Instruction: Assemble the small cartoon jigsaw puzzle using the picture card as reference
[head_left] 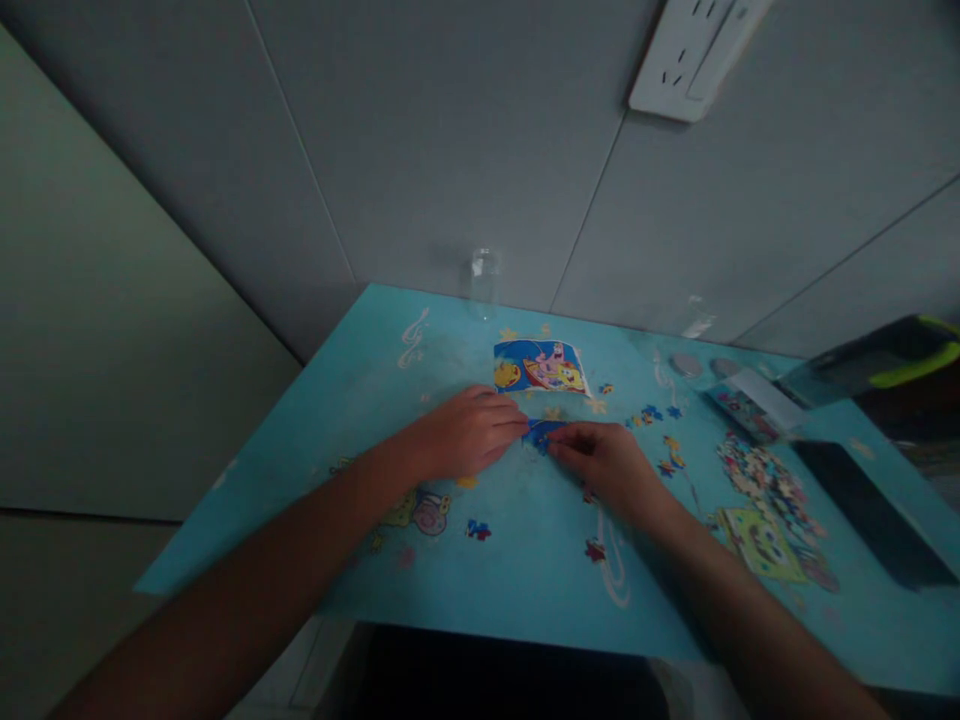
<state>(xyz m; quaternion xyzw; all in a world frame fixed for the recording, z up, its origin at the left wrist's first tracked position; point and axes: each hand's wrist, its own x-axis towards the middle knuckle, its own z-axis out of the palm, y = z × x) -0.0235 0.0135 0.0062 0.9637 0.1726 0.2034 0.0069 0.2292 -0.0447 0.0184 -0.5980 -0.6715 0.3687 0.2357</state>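
Observation:
A small joined patch of blue jigsaw pieces (541,430) lies on the turquoise tabletop between my two hands. My left hand (484,432) rests at its left edge, fingers pressed together and fingertips touching it. From the right, my right hand (600,455) pinches a blue piece at the patch with thumb and forefinger. Just beyond sits a picture card (536,366) with yellow and pink cartoon figures on blue. Nearer to me lie a loose blue-and-red jigsaw piece (478,530) and a red jigsaw piece (595,550). My fingers partly hide the patch.
Several blue pieces (649,413) lie right of the card, and a heap of loose pieces (769,485) is farther right. Beside the heap are a dark flat slab (874,510) and a small box (754,405). A clear container (484,283) stands against the wall.

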